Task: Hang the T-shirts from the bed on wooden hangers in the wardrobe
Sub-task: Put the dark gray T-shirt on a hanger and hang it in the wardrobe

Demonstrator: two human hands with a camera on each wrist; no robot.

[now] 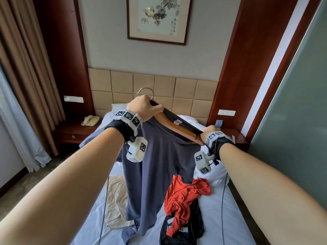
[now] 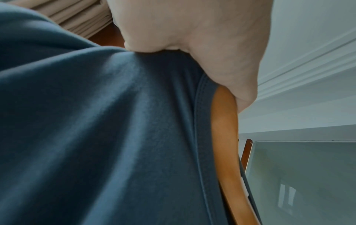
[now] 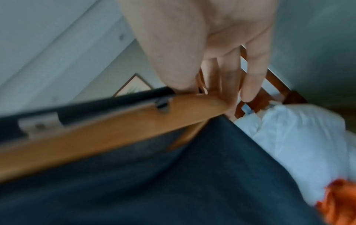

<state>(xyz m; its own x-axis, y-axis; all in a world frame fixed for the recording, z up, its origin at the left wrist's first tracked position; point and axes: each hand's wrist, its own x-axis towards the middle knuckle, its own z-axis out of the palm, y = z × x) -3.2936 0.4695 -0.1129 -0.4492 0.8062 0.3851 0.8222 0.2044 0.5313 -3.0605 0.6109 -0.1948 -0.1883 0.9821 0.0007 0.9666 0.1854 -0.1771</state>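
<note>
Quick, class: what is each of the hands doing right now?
Left hand: closed, gripping the wooden hanger and navy T-shirt below the hook.
Right hand: pinching the T-shirt's shoulder at the hanger's end.

Both your arms reach forward, raised. Your left hand point(image 1: 144, 107) is a closed fist gripping up high, knuckles toward you. Your right hand point(image 1: 208, 132) sits lower, thumb pinching against its downward-pointing fingers point(image 3: 250, 79).
</note>
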